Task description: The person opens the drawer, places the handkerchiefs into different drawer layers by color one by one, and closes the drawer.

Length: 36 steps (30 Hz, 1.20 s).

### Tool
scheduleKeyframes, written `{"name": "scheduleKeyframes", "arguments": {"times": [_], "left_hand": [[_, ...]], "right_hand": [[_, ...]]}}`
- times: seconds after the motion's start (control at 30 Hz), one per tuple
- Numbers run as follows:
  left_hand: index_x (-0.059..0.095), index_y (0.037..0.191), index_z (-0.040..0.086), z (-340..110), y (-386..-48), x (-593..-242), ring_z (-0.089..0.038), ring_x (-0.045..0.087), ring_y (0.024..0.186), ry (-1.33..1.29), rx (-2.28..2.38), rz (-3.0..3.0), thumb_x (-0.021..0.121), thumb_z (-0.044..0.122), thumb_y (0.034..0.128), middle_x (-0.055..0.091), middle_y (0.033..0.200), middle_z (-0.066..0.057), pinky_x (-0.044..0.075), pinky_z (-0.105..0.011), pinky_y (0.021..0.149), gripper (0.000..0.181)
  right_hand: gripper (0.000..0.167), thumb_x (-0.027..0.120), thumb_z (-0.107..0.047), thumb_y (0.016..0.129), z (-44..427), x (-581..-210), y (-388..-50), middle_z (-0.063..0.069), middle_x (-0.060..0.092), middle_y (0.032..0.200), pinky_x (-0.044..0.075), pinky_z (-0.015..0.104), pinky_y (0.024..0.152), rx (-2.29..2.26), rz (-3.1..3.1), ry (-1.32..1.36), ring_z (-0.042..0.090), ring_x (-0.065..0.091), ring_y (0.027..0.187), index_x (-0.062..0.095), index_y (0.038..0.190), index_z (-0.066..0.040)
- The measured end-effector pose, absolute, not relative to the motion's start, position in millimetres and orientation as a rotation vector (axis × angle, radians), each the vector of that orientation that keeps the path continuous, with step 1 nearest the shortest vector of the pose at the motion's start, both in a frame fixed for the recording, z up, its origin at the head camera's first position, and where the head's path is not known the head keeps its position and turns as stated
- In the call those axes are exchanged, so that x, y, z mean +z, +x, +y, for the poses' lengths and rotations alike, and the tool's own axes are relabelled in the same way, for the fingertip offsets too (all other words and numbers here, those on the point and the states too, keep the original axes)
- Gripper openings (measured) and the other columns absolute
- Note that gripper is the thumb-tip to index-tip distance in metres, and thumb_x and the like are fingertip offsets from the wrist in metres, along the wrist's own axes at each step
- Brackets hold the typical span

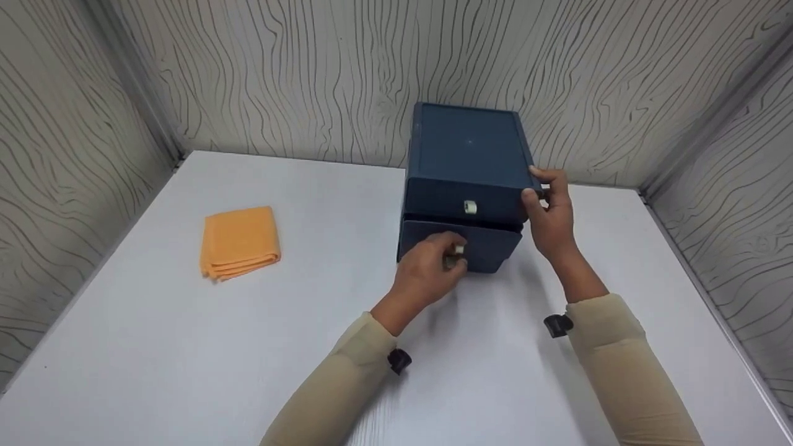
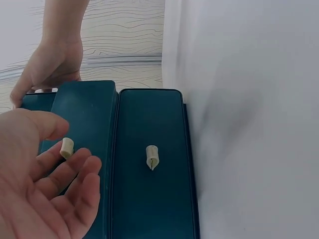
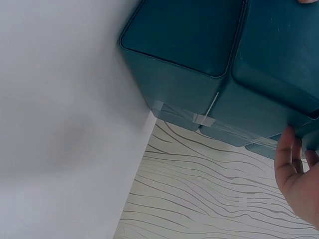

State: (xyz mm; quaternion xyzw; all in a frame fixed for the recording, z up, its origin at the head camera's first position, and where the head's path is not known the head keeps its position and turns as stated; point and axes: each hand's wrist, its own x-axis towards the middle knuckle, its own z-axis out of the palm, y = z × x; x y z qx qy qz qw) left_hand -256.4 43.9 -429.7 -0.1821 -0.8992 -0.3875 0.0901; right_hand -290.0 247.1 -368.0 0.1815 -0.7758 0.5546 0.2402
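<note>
A dark blue drawer unit (image 1: 471, 142) stands at the back of the white table, with pale knobs on its fronts. My left hand (image 1: 427, 269) has its fingers curled round the knob (image 1: 459, 249) of the drawer below the top one. In the left wrist view that knob (image 2: 67, 148) lies between thumb and fingers of my left hand (image 2: 50, 179), and its drawer front (image 2: 84, 112) juts out past its neighbours. My right hand (image 1: 552, 217) rests its fingertips on the unit's right side near the front corner; the right wrist view shows this hand (image 3: 301, 184) against the side wall.
A folded orange cloth (image 1: 240, 243) lies on the white table (image 1: 310, 204) to the left of the unit. Wood-patterned panels (image 1: 310, 74) stand behind and at both sides. Clear tape (image 3: 204, 119) runs along the unit's side.
</note>
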Motion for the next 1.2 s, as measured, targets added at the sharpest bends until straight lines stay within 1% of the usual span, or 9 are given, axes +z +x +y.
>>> {"name": "scheduleKeyframes", "arguments": {"times": [0.17, 0.33, 0.47, 0.6, 0.8, 0.87, 1.07, 1.13, 1.2], "left_hand": [[0.064, 0.117, 0.02, 46, -261, -431, -0.011, 0.063, 0.089, -0.545, -1.19, -2.649, 0.065, 0.025, 0.0877, 0.065, 0.102, 0.004, 0.051, -0.024, 0.075, 0.03], [0.062, 0.119, 0.02, 46, -266, -433, -0.007, 0.058, 0.086, -0.542, -1.201, -2.649, 0.064, 0.027, 0.088, 0.064, 0.104, 0.004, 0.05, -0.023, 0.074, 0.031], [0.064, 0.116, 0.022, 45, -269, -435, -0.007, 0.057, 0.083, -0.535, -1.219, -2.625, 0.062, 0.026, 0.09, 0.065, 0.102, 0.004, 0.049, -0.024, 0.073, 0.027], [0.066, 0.112, 0.023, 46, -273, -437, -0.007, 0.058, 0.082, -0.532, -1.217, -2.588, 0.061, 0.024, 0.0913, 0.066, 0.099, 0.005, 0.049, -0.025, 0.073, 0.022], [0.066, 0.112, 0.024, 47, -274, -438, -0.005, 0.058, 0.083, -0.532, -1.21, -2.581, 0.06, 0.025, 0.0917, 0.066, 0.098, 0.007, 0.049, -0.025, 0.073, 0.021], [0.065, 0.113, 0.024, 47, -274, -439, -0.005, 0.057, 0.082, -0.537, -1.198, -2.585, 0.059, 0.025, 0.0923, 0.065, 0.097, 0.007, 0.048, -0.025, 0.071, 0.021], [0.057, 0.118, 0.026, 43, -267, -443, -0.004, 0.056, 0.077, -0.536, -1.158, -2.621, 0.06, 0.027, 0.0918, 0.063, 0.092, 0.01, 0.045, -0.021, 0.065, 0.026], [0.055, 0.114, 0.025, 41, -265, -443, -0.004, 0.057, 0.075, -0.515, -1.152, -2.622, 0.062, 0.028, 0.0903, 0.064, 0.089, 0.01, 0.045, -0.021, 0.063, 0.024], [0.055, 0.106, 0.024, 39, -263, -442, -0.004, 0.057, 0.072, -0.489, -1.149, -2.623, 0.064, 0.028, 0.0885, 0.064, 0.084, 0.01, 0.044, -0.021, 0.06, 0.02]], "right_hand": [[0.044, 0.049, -0.023, 0.097, 252, -375, -297, -0.011, 0.043, 0.113, 0.043, 0.016, 0.063, 1.517, -2.148, 0.472, 0.008, 0.046, 0.083, 0.04, 0.13, 0.004], [0.043, 0.05, -0.025, 0.097, 262, -390, -309, -0.01, 0.042, 0.119, 0.044, 0.019, 0.067, 1.51, -2.151, 0.462, 0.01, 0.046, 0.089, 0.041, 0.132, -0.002], [0.044, 0.05, -0.027, 0.097, 264, -393, -312, -0.009, 0.043, 0.118, 0.044, 0.02, 0.067, 1.496, -2.151, 0.466, 0.011, 0.047, 0.088, 0.042, 0.133, -0.004], [0.044, 0.05, -0.026, 0.097, 263, -391, -311, -0.01, 0.044, 0.114, 0.044, 0.019, 0.066, 1.487, -2.162, 0.452, 0.011, 0.046, 0.086, 0.042, 0.133, -0.003], [0.044, 0.048, -0.021, 0.097, 254, -376, -298, -0.011, 0.044, 0.112, 0.043, 0.017, 0.066, 1.491, -2.167, 0.451, 0.01, 0.046, 0.087, 0.04, 0.131, 0.005], [0.044, 0.048, -0.021, 0.096, 251, -372, -294, -0.011, 0.043, 0.112, 0.043, 0.017, 0.066, 1.494, -2.166, 0.454, 0.01, 0.046, 0.087, 0.039, 0.13, 0.007], [0.045, 0.049, -0.025, 0.098, 253, -379, -298, -0.013, 0.042, 0.115, 0.043, 0.018, 0.066, 1.463, -2.184, 0.436, 0.009, 0.046, 0.086, 0.04, 0.132, 0.002], [0.045, 0.049, -0.027, 0.098, 255, -381, -300, -0.013, 0.042, 0.115, 0.042, 0.017, 0.065, 1.443, -2.187, 0.436, 0.008, 0.045, 0.084, 0.04, 0.133, 0.001], [0.046, 0.049, -0.027, 0.098, 255, -380, -299, -0.013, 0.042, 0.115, 0.042, 0.017, 0.064, 1.44, -2.172, 0.452, 0.008, 0.045, 0.084, 0.04, 0.132, 0.002]]}}
